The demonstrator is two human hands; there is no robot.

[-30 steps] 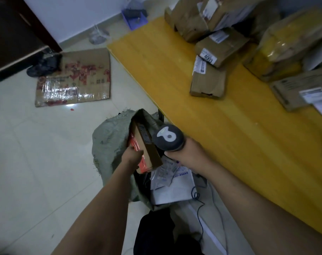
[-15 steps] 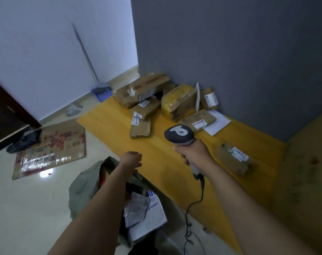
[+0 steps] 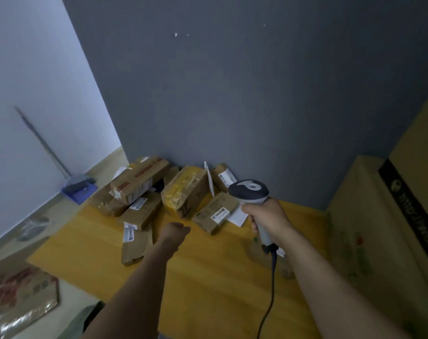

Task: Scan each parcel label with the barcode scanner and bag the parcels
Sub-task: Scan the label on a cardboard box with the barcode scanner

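You have one yellow table (image 3: 208, 289); roughly eight brown parcels (image 3: 139, 179) piled on it, too overlapped for a firm count; two white envelopes (image 3: 238, 216); one barcode scanner (image 3: 250, 192); two large cartons (image 3: 369, 216); one flattened cardboard sheet (image 3: 17, 299).

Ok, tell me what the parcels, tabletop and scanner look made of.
Parcels: matte brown cardboard, glossy tape, paper labels; yellow parcel looks plastic-wrapped. Tabletop: probably wood or laminate, smooth uniform yellow. Scanner: hard plastic, dark head, light grey handle.
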